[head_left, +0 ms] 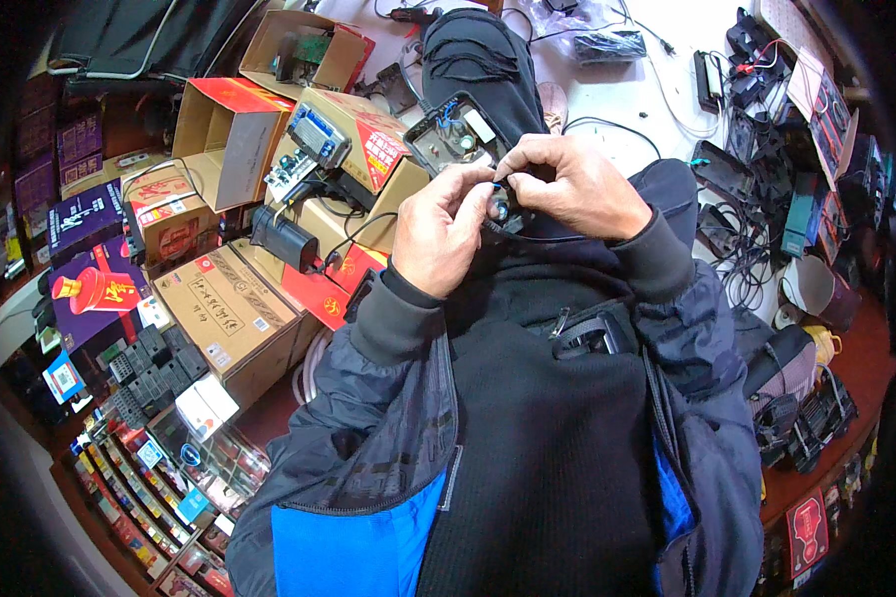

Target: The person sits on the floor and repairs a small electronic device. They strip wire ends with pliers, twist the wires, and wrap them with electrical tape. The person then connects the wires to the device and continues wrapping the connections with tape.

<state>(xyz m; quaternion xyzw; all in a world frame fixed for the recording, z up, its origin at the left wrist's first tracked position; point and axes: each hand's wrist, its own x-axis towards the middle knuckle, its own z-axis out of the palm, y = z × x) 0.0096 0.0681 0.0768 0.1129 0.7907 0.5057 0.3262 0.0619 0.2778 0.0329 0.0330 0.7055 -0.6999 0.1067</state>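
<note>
Close over the lap, the left hand (440, 231) and right hand (570, 184) pinched together on a small dark part with blue wire (499, 206) at the near edge of an opened black device (448, 134). It looked like mid-fitting; next would need steady seating. Cardboard boxes (234, 139) lay left of the device.

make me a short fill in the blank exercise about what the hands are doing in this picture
1. Both hands meet over a small ____ part pinched between the fingertips.
2. The left hand and right hand work just below an open device casing resting on the person's ____.
3. To the person's left stand open ____ boxes.

Missing words: black; lap; cardboard
</note>
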